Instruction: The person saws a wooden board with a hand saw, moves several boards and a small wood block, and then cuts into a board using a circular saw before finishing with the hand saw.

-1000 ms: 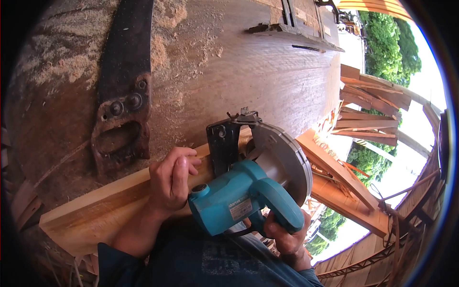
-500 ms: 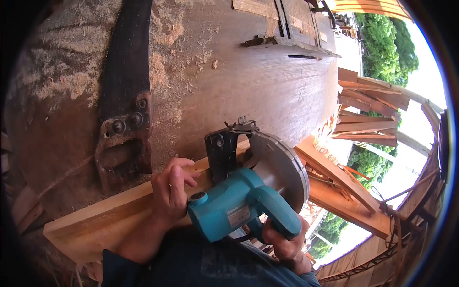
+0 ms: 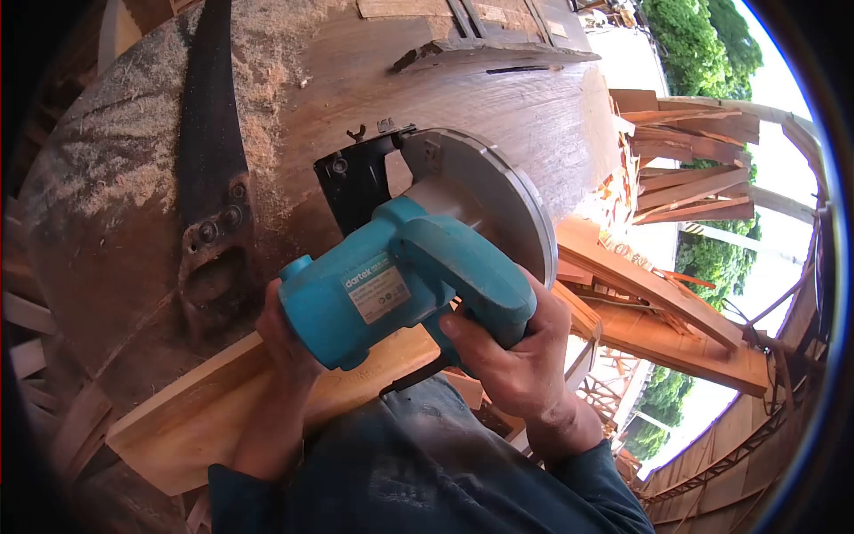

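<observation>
A teal circular saw (image 3: 347, 307) with a grey blade guard is raised above a light wooden board (image 3: 200, 405), its black base plate tilted up at the upper left. My right hand (image 3: 525, 360) is wrapped round the saw's rear handle. My left hand (image 3: 289, 343) is at the board, beside the end of the saw's motor housing; its fingers are mostly hidden behind the saw. The board lies at the near edge of the table, close to my body.
A hand saw (image 3: 213, 205) lies on the sawdust-strewn table (image 3: 356, 98), left of the circular saw. A thin wooden strip (image 3: 498, 53) lies at the far side. Orange-brown planks (image 3: 658, 294) and stacked offcuts (image 3: 689, 191) are at the right.
The circular saw has risen off the board and come closer to the camera, carried by my right hand. The view has shifted, and my left hand's fingers are now hidden behind the saw.
</observation>
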The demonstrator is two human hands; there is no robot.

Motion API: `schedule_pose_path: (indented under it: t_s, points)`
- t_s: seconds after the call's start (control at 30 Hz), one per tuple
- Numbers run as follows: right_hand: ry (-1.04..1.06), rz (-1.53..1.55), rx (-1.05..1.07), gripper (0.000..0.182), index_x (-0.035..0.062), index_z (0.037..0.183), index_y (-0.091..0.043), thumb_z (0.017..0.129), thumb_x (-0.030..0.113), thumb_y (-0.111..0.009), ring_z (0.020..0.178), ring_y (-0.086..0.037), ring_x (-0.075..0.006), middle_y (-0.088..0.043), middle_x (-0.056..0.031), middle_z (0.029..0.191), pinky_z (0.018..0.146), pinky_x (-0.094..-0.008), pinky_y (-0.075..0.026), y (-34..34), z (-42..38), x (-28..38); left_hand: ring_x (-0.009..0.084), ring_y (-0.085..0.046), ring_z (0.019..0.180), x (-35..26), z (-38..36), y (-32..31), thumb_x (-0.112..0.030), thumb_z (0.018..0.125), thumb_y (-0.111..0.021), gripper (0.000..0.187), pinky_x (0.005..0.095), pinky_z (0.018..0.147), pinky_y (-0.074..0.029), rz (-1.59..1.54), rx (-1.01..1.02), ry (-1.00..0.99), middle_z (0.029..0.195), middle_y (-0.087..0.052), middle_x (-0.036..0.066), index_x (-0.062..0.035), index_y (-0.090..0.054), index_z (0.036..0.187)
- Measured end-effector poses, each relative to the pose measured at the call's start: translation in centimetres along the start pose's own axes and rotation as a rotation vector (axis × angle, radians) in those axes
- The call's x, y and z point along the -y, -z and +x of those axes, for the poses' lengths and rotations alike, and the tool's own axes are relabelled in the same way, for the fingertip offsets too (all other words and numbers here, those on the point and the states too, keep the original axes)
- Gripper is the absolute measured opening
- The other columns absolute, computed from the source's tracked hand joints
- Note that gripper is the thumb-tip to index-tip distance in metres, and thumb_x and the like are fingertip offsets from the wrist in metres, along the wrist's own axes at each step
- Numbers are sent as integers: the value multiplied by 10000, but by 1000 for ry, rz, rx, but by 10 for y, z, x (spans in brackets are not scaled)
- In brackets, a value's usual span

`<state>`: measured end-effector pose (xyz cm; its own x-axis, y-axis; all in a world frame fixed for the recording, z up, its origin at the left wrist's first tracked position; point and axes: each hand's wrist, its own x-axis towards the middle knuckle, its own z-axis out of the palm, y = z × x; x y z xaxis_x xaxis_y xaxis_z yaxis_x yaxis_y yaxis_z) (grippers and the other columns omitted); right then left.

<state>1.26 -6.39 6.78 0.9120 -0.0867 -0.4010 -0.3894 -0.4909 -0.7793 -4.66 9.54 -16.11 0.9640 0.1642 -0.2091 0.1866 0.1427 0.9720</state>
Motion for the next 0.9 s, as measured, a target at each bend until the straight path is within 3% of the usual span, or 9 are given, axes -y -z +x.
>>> schedule_pose_path:
  t_s: [0.1,0.13,0.27,0.37,0.43,0.53,0.83,0.87,0.9]
  points:
    - [2,-45,-96,316,-21,1115,-641,821,43,-737,833,-620,-96,-683,-43,910,728,-258,-507,35,-29,-7,199,-703,710,-5,4,3,-469,1043,-350,546,356,603,-554,22,-1,-117,769,-693,108,7,-586,1169]
    - [69,10,-94,278,-12,1075,-657,804,20,-710,807,-612,-83,-678,-27,875,713,-241,-495,56,-34,-20,207,-691,677,-14,9,-4,-342,1038,-450,399,353,550,-542,187,-53,-181,686,-654,109,15,-609,1119]
    - [90,-182,-99,227,-13,1014,-666,793,38,-673,776,-601,-84,-678,-34,849,704,-250,-492,134,-25,-42,264,-662,607,-29,9,-24,-135,973,-579,153,385,547,-506,427,-101,-194,625,-597,128,3,-639,1002]
    - [270,-374,-117,279,-14,1070,-661,815,85,-713,777,-654,-125,-702,-92,840,706,-301,-524,163,13,-68,316,-659,609,-36,10,-30,-136,964,-583,121,412,549,-496,597,-80,-231,645,-603,156,-26,-633,958]
    - [368,-533,-148,297,6,1078,-662,801,98,-719,744,-709,-237,-703,-150,799,696,-345,-542,180,50,-96,355,-660,641,-31,12,-33,-138,962,-579,117,432,559,-495,644,-118,-273,673,-619,173,-36,-625,932]
    - [497,-623,-207,319,52,1080,-664,775,128,-719,791,-671,-410,-685,-222,825,705,-434,-546,192,92,-124,388,-666,688,-26,14,-41,-152,967,-567,135,458,573,-495,715,-122,-298,716,-644,192,-37,-622,922]
    - [537,-707,-109,283,72,1043,-618,808,224,-661,846,-665,-416,-693,-206,858,732,-508,-531,176,113,-142,399,-676,748,-31,9,-60,-219,951,-604,197,459,638,-513,906,-144,-294,768,-680,196,-30,-647,916]
    - [408,-733,-33,369,78,1108,-621,800,265,-703,941,-654,-388,-690,-190,960,807,-474,-528,177,108,-132,397,-677,747,-30,9,-61,-230,947,-613,207,458,645,-515,916,-136,-280,768,-682,195,-30,-650,914]
    - [520,-717,-122,412,78,1140,-614,795,278,-719,982,-637,-374,-673,-181,1013,836,-461,-518,174,104,-138,395,-678,746,-30,7,-60,-241,942,-623,217,456,653,-517,927,-128,-267,767,-685,194,-29,-653,912]
